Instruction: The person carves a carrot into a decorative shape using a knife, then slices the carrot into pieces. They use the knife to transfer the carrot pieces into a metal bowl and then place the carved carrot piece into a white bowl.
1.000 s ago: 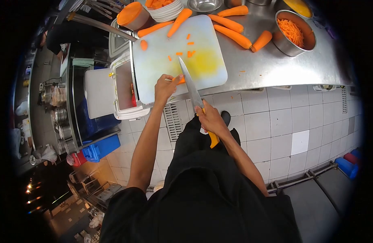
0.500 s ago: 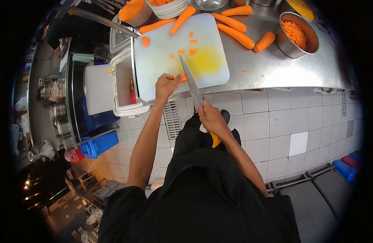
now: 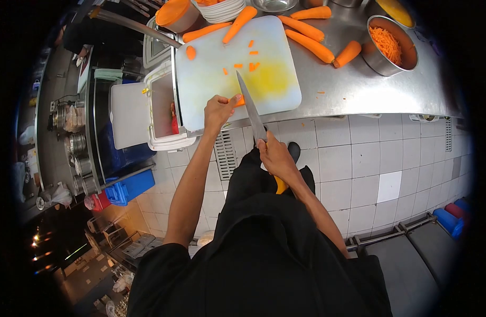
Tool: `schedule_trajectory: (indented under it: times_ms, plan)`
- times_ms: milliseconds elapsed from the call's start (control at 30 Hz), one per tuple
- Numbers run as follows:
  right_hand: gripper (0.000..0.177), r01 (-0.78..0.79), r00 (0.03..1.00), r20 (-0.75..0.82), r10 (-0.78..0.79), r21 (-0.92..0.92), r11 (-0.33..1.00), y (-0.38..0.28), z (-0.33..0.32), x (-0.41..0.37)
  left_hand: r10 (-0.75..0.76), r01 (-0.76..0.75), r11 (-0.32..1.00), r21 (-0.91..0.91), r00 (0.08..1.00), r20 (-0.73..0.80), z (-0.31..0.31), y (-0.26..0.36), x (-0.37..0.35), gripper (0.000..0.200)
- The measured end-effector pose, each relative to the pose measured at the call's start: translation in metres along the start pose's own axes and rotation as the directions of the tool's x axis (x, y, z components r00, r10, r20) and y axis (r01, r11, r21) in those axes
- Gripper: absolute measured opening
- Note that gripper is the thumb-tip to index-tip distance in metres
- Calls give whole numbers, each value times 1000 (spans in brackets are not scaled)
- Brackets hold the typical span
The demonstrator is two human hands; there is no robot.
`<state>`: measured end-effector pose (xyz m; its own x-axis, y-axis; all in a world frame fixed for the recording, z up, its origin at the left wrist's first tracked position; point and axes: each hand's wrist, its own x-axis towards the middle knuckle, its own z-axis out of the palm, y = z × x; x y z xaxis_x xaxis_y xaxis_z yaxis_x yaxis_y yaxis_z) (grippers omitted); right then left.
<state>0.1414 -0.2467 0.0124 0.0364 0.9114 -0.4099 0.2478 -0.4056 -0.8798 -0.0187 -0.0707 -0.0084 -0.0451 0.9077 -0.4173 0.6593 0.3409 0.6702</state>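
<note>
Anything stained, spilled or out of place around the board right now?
Two minor things. The cutting board has a yellow stain on its right side, odd against the pale rest of it. Small orange scraps lie loose on the steel counter, off the board.

White glare spreads over the steel worktop (image 3: 380, 98), and the floor tiles (image 3: 335, 158) are brightly lit. The lower left is dim, dotted with small glowing lights (image 3: 35, 238). The black shirt (image 3: 253, 259) loses detail. The knife (image 3: 251, 106) looks fairly sharp; fisheye distortion bends edges toward a black, blurred rim.
</note>
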Motion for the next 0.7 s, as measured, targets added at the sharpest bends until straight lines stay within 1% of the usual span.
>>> schedule_trajectory:
  times_ms: [100,167,200,267,333,500,567,600,667,700]
  plan:
    - [31,-9,1000,-11,9,-24,1000,3,4,2,6,-6,1000,15,1000,-9,0,0,-2,63]
    - [31,102,990,-87,-108,-74,992,11,10,4,13,-13,1000,17,1000,-17,1,0,-3,63]
    - [31,102,990,-87,-109,-74,992,7,9,4,9,-9,1000,16,1000,-16,1,1,-2,62]
    - [32,-6,1000,-23,6,-6,1000,0,6,4,2,-2,1000,16,1000,-16,1,0,-4,61]
    - [32,-3,1000,-14,3,-5,1000,0,7,8,21,-21,999,30,1000,-17,0,4,-8,59]
    - [30,-3,1000,-2,3,14,1000,-7,5,15,14,-13,1000,15,1000,-6,1,9,-11,58]
    - [29,-95,995,45,92,84,992,-19,1,15,15,-14,1000,19,1000,-13,2,6,-10,59]
    - [29,-93,995,43,90,82,992,-23,1,15,15,-14,999,33,1000,-16,2,6,-10,59]
    - [29,-152,987,67,147,76,985,-29,0,18,19,-18,999,44,1000,-23,1,7,-9,59]
    - [29,-149,987,65,144,75,986,-32,-2,18,16,-15,999,43,1000,-19,1,7,-10,58]
